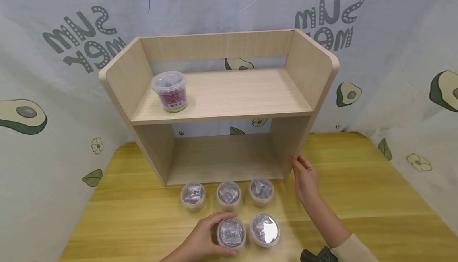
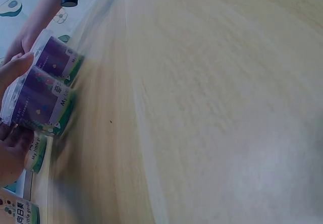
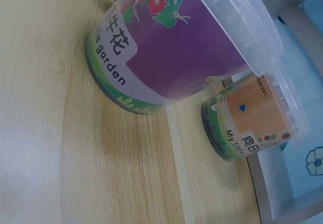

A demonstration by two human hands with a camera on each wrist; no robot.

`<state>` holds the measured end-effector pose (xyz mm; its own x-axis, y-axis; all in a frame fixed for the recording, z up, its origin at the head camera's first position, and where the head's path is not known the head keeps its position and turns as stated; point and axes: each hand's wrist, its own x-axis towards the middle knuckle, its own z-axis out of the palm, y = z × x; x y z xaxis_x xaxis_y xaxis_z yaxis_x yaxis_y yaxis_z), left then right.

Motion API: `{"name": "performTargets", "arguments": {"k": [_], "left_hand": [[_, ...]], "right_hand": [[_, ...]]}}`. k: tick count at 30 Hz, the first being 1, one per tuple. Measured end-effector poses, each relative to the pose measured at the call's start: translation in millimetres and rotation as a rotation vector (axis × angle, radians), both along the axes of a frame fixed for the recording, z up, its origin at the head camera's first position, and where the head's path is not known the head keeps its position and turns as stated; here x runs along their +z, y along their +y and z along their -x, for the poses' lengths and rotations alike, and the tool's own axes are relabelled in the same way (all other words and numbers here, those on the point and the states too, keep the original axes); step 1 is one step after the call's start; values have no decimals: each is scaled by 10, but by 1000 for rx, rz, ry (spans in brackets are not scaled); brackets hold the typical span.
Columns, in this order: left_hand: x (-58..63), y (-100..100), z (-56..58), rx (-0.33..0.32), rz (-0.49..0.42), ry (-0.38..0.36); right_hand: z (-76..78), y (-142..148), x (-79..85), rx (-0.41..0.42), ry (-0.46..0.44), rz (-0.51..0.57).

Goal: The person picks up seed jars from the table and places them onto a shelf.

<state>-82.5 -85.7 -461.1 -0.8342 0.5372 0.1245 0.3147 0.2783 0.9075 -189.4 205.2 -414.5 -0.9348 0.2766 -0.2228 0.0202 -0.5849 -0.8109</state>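
In the head view my left hand [image 1: 205, 236] grips a clear-lidded plastic tub [image 1: 231, 233] standing in the front row, thumb on the near side and fingers round the far side. Its purple printed label [image 2: 38, 105] shows in the left wrist view. Close to its right stands another lidded tub [image 1: 264, 230]. My right hand [image 1: 307, 180] touches the lower right front edge of a light wooden two-tier shelf [image 1: 229, 117], fingers fairly straight against the side panel. That hand is out of sight in the right wrist view, where a purple tub [image 3: 186, 52] fills the top.
Three more tubs, left [image 1: 193, 196], middle [image 1: 229, 195] and right [image 1: 261, 192], line the shelf's front. One purple-labelled tub [image 1: 171, 92] stands at the upper tier's left. A black device [image 1: 318, 255] sits by the right wrist. Printed cloth [image 1: 229, 11] hangs behind the wooden table [image 1: 372, 198].
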Motion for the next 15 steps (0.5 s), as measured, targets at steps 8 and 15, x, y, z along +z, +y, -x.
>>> {"name": "performTargets", "arguments": {"k": [8, 15], "left_hand": [[12, 12, -13, 6, 23, -24], [47, 6, 11, 9, 50, -28]], "right_hand": [[-1, 12, -19, -4, 19, 7], [6, 8, 8, 34, -4, -35]]}}
